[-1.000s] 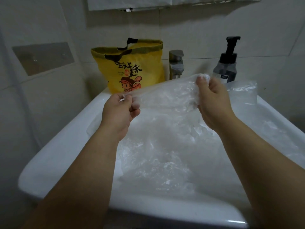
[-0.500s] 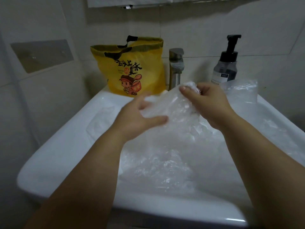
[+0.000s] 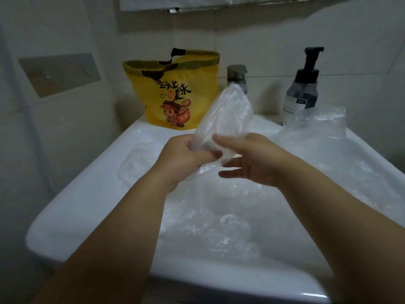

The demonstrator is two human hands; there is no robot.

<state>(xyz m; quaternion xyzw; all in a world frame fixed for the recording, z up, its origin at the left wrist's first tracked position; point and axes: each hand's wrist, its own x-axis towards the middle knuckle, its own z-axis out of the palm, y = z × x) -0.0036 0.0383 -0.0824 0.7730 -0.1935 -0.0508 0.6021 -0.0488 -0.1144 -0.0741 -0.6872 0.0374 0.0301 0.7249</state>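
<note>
Two hands meet over the middle of the white sink (image 3: 87, 207), both on a clear plastic bag (image 3: 228, 115) that is bunched into a long roll. The roll stands tilted up and away from the person, and its top end reaches in front of the tap (image 3: 237, 76). The left hand (image 3: 184, 159) is curled round the bag's lower end. The right hand (image 3: 252, 159) lays its thumb across the same end, with its fingers stretched out beneath, so the plastic is pinched between them.

Behind the bag, a yellow carrier bag (image 3: 175, 99) with black handles stands on the back ledge, just left of the tap. A dark pump bottle (image 3: 303, 91) stands further right on the ledge. Crumpled clear film (image 3: 208, 227) fills the basin under the forearms. More of it is heaped at the far right rim (image 3: 322, 123), partly covering the foot of the bottle. A small flat piece (image 3: 135, 163) lies on the left rim.

Tiled wall closes in at the back and on the left, where a metal plate (image 3: 59, 73) is fixed. The near rim and the left rim are mostly bare, with open air between the hands and the wall.
</note>
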